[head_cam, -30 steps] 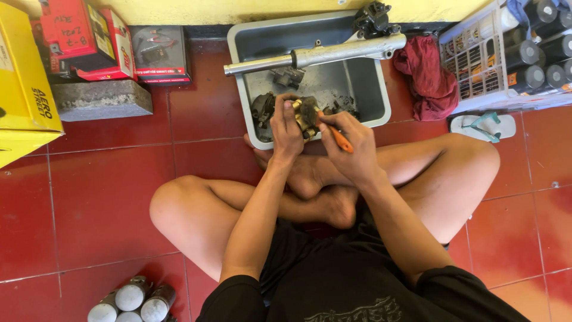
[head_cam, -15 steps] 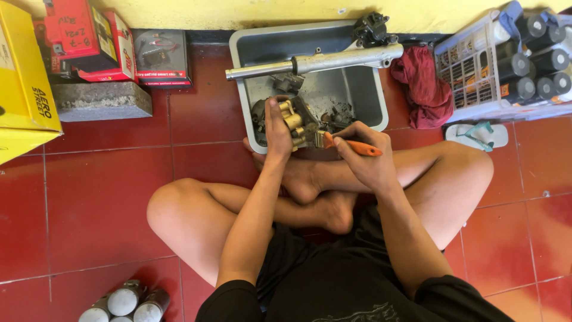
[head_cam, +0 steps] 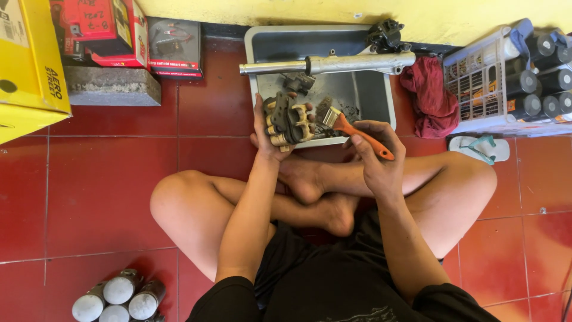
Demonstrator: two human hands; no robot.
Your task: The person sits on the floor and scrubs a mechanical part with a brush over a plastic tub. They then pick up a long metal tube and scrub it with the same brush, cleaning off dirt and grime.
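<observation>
While gripped in the left hand (head_cam: pixel 265 134), a grimy metal part (head_cam: pixel 288 121) is kept over the grey tub (head_cam: pixel 374 95), likely to catch dirt. An orange-handled brush (head_cam: pixel 356 132) is pinched in the right hand (head_cam: pixel 375 155), bristles just right of the part.

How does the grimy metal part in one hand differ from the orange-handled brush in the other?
The dark, brass-studded metal part is chunky and blocky, while the orange-handled paintbrush is slim and long. The left hand grips the part from behind; the right hand pinches the paintbrush by its handle, bristles pointing toward the part. The part looks greasy; the paintbrush handle is bright. Both are held over the near edge of the grey plastic tub.
</observation>
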